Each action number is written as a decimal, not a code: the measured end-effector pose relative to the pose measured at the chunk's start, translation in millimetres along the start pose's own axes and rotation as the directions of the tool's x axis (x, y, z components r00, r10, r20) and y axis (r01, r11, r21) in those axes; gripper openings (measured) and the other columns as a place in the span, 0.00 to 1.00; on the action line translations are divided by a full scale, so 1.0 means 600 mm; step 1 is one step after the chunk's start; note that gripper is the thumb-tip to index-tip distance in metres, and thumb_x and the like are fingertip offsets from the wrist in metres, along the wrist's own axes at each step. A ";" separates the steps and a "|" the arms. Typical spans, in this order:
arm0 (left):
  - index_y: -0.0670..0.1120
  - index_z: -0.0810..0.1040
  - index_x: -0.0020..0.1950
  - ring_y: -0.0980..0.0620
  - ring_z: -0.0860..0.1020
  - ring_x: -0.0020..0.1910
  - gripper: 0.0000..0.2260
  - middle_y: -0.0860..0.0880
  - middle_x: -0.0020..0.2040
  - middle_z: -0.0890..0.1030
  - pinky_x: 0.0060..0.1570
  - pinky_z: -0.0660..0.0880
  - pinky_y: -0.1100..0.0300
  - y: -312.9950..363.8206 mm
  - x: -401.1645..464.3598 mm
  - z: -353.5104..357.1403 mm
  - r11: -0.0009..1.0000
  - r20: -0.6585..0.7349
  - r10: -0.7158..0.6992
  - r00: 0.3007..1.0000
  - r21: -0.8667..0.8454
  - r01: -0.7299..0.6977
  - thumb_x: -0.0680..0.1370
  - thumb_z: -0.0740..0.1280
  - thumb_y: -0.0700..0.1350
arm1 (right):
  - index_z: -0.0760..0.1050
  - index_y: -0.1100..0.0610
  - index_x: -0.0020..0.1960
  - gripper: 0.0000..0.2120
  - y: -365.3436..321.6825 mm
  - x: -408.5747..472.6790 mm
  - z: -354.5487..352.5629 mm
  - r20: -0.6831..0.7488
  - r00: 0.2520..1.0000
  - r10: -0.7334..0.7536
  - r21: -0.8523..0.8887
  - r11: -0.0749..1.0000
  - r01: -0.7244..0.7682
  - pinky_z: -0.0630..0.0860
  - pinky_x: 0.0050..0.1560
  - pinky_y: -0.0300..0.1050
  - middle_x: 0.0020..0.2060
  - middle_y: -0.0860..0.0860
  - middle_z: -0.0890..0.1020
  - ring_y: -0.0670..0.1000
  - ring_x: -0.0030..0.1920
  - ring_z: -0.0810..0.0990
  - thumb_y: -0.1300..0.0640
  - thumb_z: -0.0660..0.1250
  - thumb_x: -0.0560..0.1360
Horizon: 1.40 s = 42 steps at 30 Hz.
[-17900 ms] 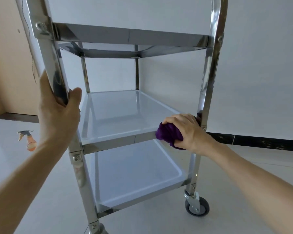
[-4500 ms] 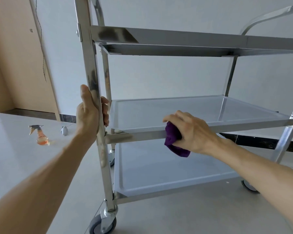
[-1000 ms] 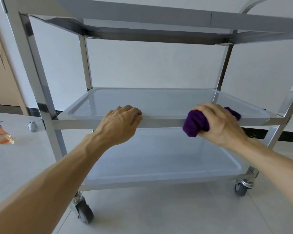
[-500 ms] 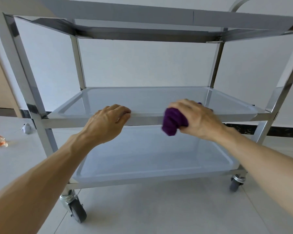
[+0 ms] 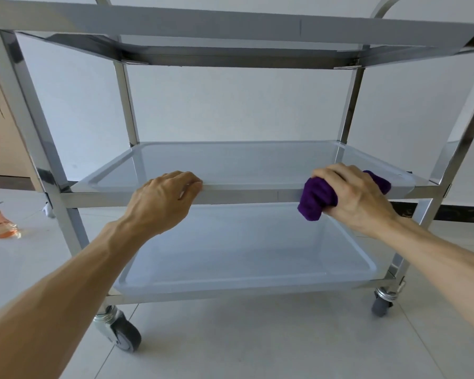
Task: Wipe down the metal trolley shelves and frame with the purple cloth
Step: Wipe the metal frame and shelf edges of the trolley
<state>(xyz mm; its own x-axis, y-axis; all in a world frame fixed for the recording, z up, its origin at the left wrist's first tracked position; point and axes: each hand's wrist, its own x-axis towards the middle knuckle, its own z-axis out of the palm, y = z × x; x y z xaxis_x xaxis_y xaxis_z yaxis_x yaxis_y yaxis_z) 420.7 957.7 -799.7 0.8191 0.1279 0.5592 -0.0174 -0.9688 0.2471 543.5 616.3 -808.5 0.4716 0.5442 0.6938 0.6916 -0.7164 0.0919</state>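
A three-shelf metal trolley point(image 5: 58, 170) on castors fills the view. My left hand point(image 5: 162, 201) grips the front rail of the middle shelf point(image 5: 244, 165), fingers curled over its edge left of centre. Further right on the same rail, my right hand point(image 5: 353, 195) holds the bunched purple cloth point(image 5: 316, 198) against the metal. Part of the cloth sticks out behind my fingers onto the shelf rim. The bottom shelf point(image 5: 244, 250) lies bare below.
A spray bottle with orange liquid point(image 5: 0, 222) lies on the pale tiled floor at far left, beyond the trolley's left post. A white wall stands behind the trolley. Castors point(image 5: 123, 335) sit under the front corners.
My right hand slid the purple cloth rightwards along the middle shelf's front rail in the last half second. My left hand kept its hold on the rail.
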 end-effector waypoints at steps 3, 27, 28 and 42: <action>0.47 0.78 0.49 0.43 0.78 0.46 0.13 0.49 0.47 0.80 0.42 0.66 0.54 -0.006 0.008 -0.003 0.991 -0.091 -0.033 0.995 0.124 0.044 0.82 0.59 0.54 | 0.77 0.57 0.62 0.24 -0.033 0.009 0.006 -0.007 0.998 -0.069 0.001 0.998 0.069 0.75 0.49 0.62 0.54 0.54 0.79 0.61 0.50 0.78 0.59 0.77 0.67; 0.54 0.73 0.72 0.48 0.74 0.65 0.17 0.56 0.68 0.76 0.63 0.67 0.54 0.119 0.025 0.066 0.959 0.102 0.284 0.953 -0.051 -0.280 0.83 0.59 0.51 | 0.70 0.49 0.67 0.32 0.023 -0.036 -0.058 0.142 0.990 -0.008 -0.068 0.998 0.017 0.77 0.51 0.54 0.58 0.47 0.75 0.54 0.55 0.77 0.56 0.78 0.65; 0.53 0.72 0.72 0.48 0.73 0.66 0.17 0.55 0.69 0.76 0.65 0.66 0.54 0.120 0.023 0.070 0.956 0.095 0.292 0.952 -0.038 -0.289 0.83 0.59 0.50 | 0.71 0.50 0.66 0.31 0.018 -0.033 -0.053 0.120 0.993 0.010 -0.069 0.998 -0.002 0.76 0.51 0.55 0.57 0.49 0.76 0.55 0.54 0.77 0.56 0.77 0.66; 0.53 0.75 0.69 0.45 0.77 0.62 0.15 0.55 0.65 0.79 0.59 0.72 0.49 0.122 0.024 0.071 0.959 0.019 0.275 0.961 0.061 -0.276 0.82 0.61 0.50 | 0.68 0.50 0.69 0.32 -0.018 0.001 -0.030 0.162 0.982 -0.098 -0.049 0.993 0.108 0.75 0.49 0.52 0.59 0.50 0.73 0.55 0.54 0.75 0.63 0.72 0.67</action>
<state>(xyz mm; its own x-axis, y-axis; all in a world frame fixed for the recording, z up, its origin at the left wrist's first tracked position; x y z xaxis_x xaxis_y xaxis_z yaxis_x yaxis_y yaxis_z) 455.6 879.8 -807.2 0.7936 -0.1477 0.5903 -0.2074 -0.9777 0.0341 526.8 616.6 -796.1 0.4835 0.6754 0.5567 0.7104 -0.6744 0.2012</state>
